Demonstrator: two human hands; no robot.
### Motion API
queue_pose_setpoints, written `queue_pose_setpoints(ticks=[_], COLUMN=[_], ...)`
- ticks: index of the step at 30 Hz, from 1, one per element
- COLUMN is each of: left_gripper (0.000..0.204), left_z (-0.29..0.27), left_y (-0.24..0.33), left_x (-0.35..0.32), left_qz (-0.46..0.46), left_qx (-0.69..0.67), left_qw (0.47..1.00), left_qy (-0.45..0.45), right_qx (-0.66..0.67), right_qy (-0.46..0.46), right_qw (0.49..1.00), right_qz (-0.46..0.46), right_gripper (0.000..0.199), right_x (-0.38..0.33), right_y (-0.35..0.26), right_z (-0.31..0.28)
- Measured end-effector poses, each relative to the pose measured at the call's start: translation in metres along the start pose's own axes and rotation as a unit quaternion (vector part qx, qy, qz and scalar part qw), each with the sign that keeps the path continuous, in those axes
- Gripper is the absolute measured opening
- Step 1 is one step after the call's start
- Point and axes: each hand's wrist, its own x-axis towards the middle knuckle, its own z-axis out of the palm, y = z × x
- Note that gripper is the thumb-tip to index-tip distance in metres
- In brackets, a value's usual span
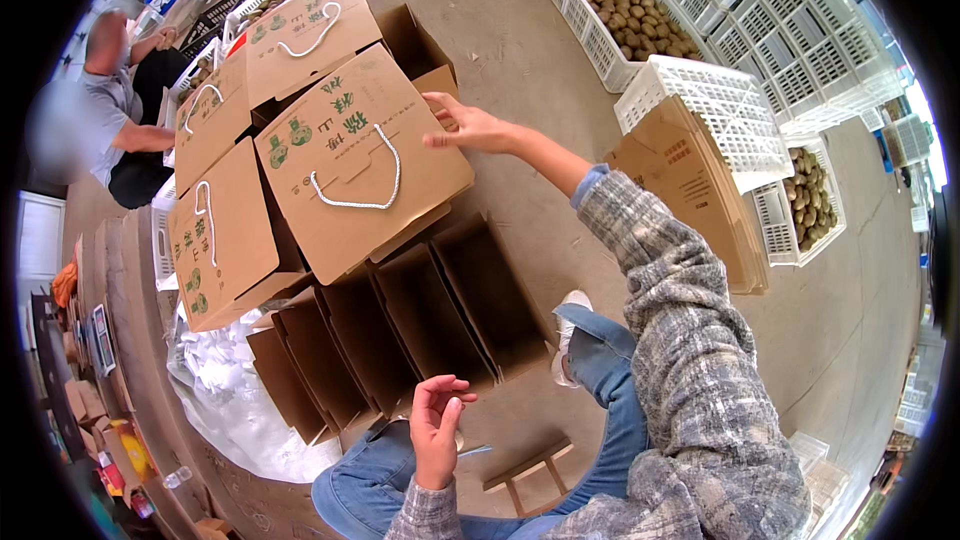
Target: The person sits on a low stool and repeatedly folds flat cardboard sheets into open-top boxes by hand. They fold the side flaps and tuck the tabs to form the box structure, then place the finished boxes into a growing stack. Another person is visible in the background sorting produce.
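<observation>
Sitting spread beside a rope-handled carton [362, 162] is the right grip [474, 130] (left grip [437, 430] half-spread, near open boxes [425, 300]).

Dull grey-brown hard floor [850, 340], thin line running across it at right. White lattice crates [790, 35] stacked upper right. Bright light, right edge.
</observation>
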Motion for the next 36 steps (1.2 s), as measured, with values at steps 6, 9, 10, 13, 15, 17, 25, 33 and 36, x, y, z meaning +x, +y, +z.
queue_pose_setpoints(ticks=[6,9,10,13,15,17,25,33,36], left_gripper=[0.027,0.027,0.027,0.027,0.028,0.028,0.026,0.06,0.069], left_z=[-0.009,-0.009,-0.007,-0.009,-0.014,-0.015,-0.015,-0.03,-0.031], left_y=[0.002,0.0,0.002,0.003,0.008,0.01,0.006,-0.06,-0.066], left_x=[-0.017,-0.021,-0.022,-0.028,-0.031,-0.032,-0.039,-0.038,-0.036], left_qz=[0.025,0.058,0.067,0.064,0.075,0.076,0.064,-0.124,-0.136], left_qx=[-0.042,-0.037,-0.03,-0.033,-0.02,-0.026,-0.01,0.277,0.322], left_qw=[0.999,0.998,0.997,0.997,0.997,0.997,0.997,0.944,0.927], left_qy=[0.013,0.006,0.001,-0.008,0.002,0.001,-0.032,-0.131,-0.135], right_qx=[-0.371,-0.579,-0.608,-0.633,-0.53,-0.433,0.041,-0.04,-0.079], right_qy=[-0.029,0.006,0.034,0.146,0.234,0.283,0.275,0.235,0.183], right_qw=[0.922,0.797,0.772,0.72,0.766,0.81,0.951,0.928,0.913], right_qz=[-0.106,-0.17,-0.183,-0.245,-0.278,-0.277,0.137,0.288,0.356], right_gripper=[0.124,0.122,0.096,0.064,0.046,0.037,0.027,0.031,0.034], right_x=[-0.072,-0.062,-0.057,-0.043,-0.039,-0.048,-0.153,-0.139,-0.116], right_y=[-0.071,-0.07,-0.063,-0.035,-0.054,-0.078,-0.121,-0.04,-0.021], right_z=[0.021,0.047,0.054,0.054,0.042,0.014,-0.077,-0.074,-0.047])
